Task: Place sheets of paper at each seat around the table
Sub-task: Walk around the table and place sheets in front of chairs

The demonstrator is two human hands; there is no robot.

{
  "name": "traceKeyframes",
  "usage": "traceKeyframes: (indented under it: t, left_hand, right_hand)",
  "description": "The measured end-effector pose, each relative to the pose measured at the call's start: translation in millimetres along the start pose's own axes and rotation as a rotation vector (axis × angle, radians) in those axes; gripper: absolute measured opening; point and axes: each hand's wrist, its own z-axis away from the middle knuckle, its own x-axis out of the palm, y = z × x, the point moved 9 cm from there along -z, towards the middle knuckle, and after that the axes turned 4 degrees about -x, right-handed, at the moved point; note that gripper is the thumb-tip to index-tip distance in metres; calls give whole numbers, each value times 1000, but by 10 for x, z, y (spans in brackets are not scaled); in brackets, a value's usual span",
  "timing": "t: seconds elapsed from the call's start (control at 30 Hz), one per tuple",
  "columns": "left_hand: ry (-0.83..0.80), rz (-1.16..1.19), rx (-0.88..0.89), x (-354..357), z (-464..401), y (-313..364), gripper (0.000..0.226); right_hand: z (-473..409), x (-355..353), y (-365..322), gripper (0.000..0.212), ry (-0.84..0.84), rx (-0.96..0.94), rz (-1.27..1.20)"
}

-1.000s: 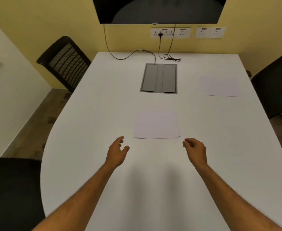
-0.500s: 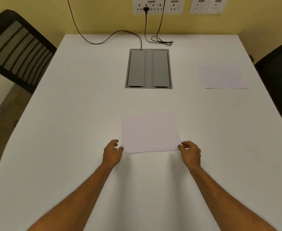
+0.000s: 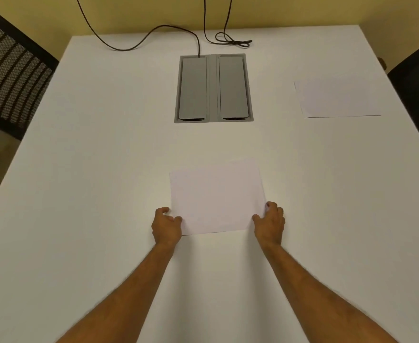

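- Paper stack (image 3: 217,196) lies on the white desk (image 3: 92,194), left hand (image 3: 166,225) and right hand (image 3: 270,225) pinching its near corners.
- Single sheet (image 3: 336,99) lies at two o'clock.

Paper stack (image 3: 217,196) on table (image 3: 92,194) between both hands, cable box (image 3: 213,88) behind, another sheet (image 3: 337,99) far right (near chair (image 3: 416,95)).

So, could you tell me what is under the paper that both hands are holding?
The paper lies on the white table. Whether it is one sheet or several cannot be told; the paper covers whatever is beneath.
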Motion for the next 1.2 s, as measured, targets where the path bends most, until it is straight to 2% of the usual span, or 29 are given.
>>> traceKeyframes:
  t: [0.1, 0.23, 0.33, 0.5, 0.63, 0.9, 1.2]
  left_hand:
    - [-2, 65, 16, -36, 29, 23, 37]
    - [20, 86, 104, -200, 146, 152, 25]
    - [24, 134, 163, -366, 354, 330, 21]
    - [18, 171, 305, -626, 869, 729, 17]
    - [-50, 147, 415, -602, 1316, 1038, 17]
    - [-231, 26, 573, 105, 2127, 1186, 17]
    - [-347, -128, 631, 944, 2593, 843, 17]
  right_hand:
    - [32, -65, 64, 45, 44, 60, -149]
    - [125, -227, -11, 14, 70, 106, -293]
    - [289, -497, -141, 5, 89, 111, -404]
    - [688, -1154, -119, 7, 155, 117, -510]
    - [1018, -1779, 77, 8, 201, 113, -578]
    - [1627, -2626, 1071, 10, 270, 278, -740]
    - [1929, -2833, 2170, 7, 377, 393, -758]
